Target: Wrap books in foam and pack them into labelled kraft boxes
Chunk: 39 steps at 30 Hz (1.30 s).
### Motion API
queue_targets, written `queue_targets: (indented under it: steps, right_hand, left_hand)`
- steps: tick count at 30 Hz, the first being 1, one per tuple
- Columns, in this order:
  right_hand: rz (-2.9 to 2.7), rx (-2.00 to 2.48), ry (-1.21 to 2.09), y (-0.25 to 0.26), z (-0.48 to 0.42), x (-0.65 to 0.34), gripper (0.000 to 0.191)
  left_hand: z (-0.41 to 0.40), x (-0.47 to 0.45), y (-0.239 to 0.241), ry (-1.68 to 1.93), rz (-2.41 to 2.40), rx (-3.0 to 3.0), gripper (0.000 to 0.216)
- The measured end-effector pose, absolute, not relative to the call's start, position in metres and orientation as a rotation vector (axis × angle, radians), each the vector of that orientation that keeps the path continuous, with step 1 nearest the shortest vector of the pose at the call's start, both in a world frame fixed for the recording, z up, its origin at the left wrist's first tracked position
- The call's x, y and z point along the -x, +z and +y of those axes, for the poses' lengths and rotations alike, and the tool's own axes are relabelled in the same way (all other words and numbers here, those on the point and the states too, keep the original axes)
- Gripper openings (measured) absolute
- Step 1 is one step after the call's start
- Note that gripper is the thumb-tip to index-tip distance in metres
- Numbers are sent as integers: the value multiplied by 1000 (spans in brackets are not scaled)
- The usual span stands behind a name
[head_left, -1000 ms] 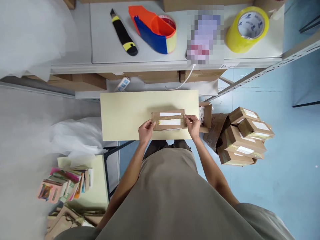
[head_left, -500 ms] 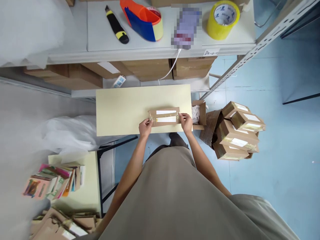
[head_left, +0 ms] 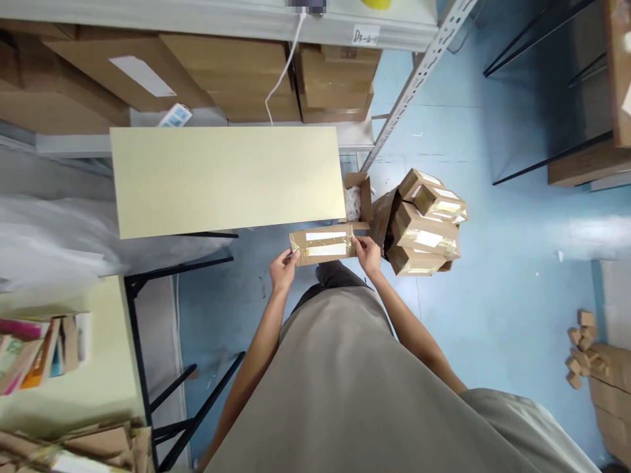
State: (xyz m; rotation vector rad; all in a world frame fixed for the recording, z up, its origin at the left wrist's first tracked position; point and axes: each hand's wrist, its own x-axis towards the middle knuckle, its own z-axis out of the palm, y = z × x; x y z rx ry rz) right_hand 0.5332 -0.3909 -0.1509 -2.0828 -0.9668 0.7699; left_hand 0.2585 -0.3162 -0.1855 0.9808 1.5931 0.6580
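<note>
A small taped cardboard box (head_left: 323, 244) with white labels on its upper face is held up just off the front edge of the pale yellow table (head_left: 227, 177). My left hand (head_left: 283, 269) pinches its left end, and my right hand (head_left: 367, 254) grips the right end, with thumb and fingers at the corner. Beyond my right hand, an open carton (head_left: 363, 200) with white crumpled stuff inside sits by the table's right end. Beside it, a larger carton is heaped with several taped, labelled boxes (head_left: 426, 238).
A grey shelf (head_left: 221, 25) runs along the back, large cardboard boxes (head_left: 231, 75) beneath it and a white cable (head_left: 286, 69) hanging down. At lower left, a second table (head_left: 113, 368) carries envelopes and books. Flattened cardboard (head_left: 98, 443) lies below. Small boxes (head_left: 584, 348) stand far right.
Both hands have lifted the cardboard box off the table and drawn it back past the front edge. My view has turned to the right, so the table and shelf appear farther left.
</note>
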Motion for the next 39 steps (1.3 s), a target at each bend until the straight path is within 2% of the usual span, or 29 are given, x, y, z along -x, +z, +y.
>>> queue_targets:
  steps: [7,13,20,27,31,35,39]
  right_hand:
    - [-845,2164,831,-135,-490,-568,60]
    - [-719,2163,798,-135,-530,-615,66]
    - [-653,2188,691,-141,-583,-735,62]
    - [-573,2218,592,-146,-641,-874,62]
    - [-579,2209,541,-163,-664,-915,59]
    - [-506,2275,688,-197,-674,-921,59]
    - [-530,2341,747,-224,-681,-914,60]
  left_hand:
    - [-378,-288,-174,438,1498,-1080,52]
    - [-388,-345,-165,325,1418,-1210,47]
    - [-389,-493,-150,300,1241,-1458,39]
    - [-432,-645,-152,244,1128,-1573,36]
    - [-458,-688,-167,123,1114,-1602,41]
    - [-479,-703,-191,-115,1149,-1517,45]
    - [-493,-697,-205,-163,1195,-1479,49]
